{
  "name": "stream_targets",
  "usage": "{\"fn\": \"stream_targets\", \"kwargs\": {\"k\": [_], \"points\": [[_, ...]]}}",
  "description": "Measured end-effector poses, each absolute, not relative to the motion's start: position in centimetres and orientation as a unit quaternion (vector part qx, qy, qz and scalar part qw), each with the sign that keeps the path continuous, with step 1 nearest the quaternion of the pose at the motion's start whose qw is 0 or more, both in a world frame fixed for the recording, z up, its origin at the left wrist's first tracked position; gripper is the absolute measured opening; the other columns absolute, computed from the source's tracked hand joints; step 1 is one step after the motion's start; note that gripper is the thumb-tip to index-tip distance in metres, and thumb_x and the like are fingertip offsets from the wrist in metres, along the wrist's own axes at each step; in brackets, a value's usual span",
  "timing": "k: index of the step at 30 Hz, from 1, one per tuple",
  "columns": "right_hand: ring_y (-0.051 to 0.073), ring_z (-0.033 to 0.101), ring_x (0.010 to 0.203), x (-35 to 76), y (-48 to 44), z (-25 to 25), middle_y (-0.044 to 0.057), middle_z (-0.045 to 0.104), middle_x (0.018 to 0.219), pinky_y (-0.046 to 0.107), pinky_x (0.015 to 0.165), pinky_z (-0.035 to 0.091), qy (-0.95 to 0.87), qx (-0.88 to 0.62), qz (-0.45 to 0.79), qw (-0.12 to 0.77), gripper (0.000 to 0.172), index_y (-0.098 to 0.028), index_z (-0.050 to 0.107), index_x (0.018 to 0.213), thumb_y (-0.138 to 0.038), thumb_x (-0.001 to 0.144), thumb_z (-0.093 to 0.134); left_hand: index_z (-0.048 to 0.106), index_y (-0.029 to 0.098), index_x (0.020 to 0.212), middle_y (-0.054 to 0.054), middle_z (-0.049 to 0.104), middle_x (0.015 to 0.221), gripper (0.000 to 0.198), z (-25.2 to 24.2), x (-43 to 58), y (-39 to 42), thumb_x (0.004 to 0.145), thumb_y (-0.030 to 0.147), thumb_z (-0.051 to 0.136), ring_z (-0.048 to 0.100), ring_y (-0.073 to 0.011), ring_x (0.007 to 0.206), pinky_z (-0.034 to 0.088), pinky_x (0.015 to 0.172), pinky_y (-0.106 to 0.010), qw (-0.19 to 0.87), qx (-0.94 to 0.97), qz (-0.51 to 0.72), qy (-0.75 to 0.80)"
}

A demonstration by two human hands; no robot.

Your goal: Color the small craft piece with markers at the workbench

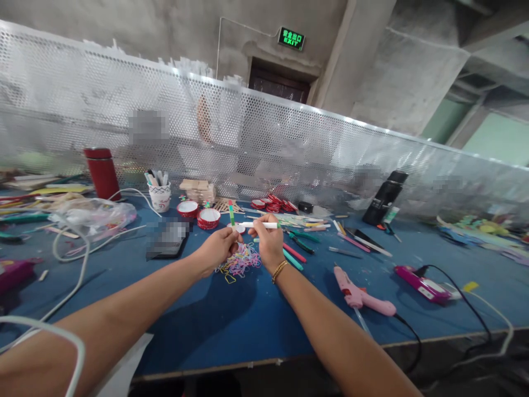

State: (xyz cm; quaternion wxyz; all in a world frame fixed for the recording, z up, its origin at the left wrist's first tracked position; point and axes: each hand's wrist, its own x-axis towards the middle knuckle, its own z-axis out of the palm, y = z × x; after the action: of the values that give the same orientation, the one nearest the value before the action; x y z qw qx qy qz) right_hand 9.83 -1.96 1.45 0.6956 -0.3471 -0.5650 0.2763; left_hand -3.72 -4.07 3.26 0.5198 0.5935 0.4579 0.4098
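My left hand (219, 249) is closed on a thin flat stick (232, 215) that stands upright, coloured green with a red tip. Pinched in my right hand (269, 242) is a white marker (271, 225) with a green end, held level. Its tip points left at the stick; whether they touch I cannot tell. Below both hands lies a loose pile of pastel rubber bands (243, 262). Just behind the left hand are round red-rimmed white pieces (209, 217), some stacked.
To the left lie a phone (168, 239), a paper cup of pens (160, 197) and a red flask (102, 173). At right are pliers (301, 241), a pink glue gun (363, 298), a purple device (422, 284) and a black bottle (385, 198). A perforated metal screen (330, 149) stands behind.
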Motion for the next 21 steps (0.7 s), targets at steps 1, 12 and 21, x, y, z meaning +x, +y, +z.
{"fn": "stream_targets", "kwargs": {"k": [1,12,21], "points": [[0.012,0.055,0.056,9.73,-2.04,1.46,-0.004,0.059,0.058,0.025,0.060,0.046,-0.566,-0.345,0.278,0.696,0.017,-0.020,0.051,0.072,-0.034,0.081,0.056,0.051,0.017,0.076,0.006,0.040,0.048,0.021,3.23,-3.72,-4.06,0.089,0.031,0.042,0.027,-0.0040,0.037,0.017,0.039,-0.015,0.520,0.594,0.410,0.457],[0.012,0.054,0.055,9.77,-2.04,1.53,-0.004,0.058,0.057,0.025,0.059,0.046,-0.554,-0.340,0.290,0.702,0.015,-0.020,0.051,0.071,-0.031,0.080,0.057,0.050,0.017,0.077,0.007,0.041,0.049,0.021,3.42,-3.63,-4.24,0.091,0.029,0.040,0.027,-0.0040,0.037,0.017,0.038,-0.015,0.523,0.592,0.410,0.456],[0.012,0.054,0.055,9.50,-2.04,1.47,-0.004,0.059,0.057,0.025,0.059,0.046,-0.554,-0.336,0.295,0.702,0.015,-0.020,0.051,0.070,-0.031,0.079,0.057,0.049,0.017,0.078,0.006,0.041,0.049,0.020,3.40,-3.70,-4.20,0.091,0.030,0.040,0.026,-0.0041,0.037,0.015,0.037,-0.016,0.531,0.590,0.410,0.450]]}}
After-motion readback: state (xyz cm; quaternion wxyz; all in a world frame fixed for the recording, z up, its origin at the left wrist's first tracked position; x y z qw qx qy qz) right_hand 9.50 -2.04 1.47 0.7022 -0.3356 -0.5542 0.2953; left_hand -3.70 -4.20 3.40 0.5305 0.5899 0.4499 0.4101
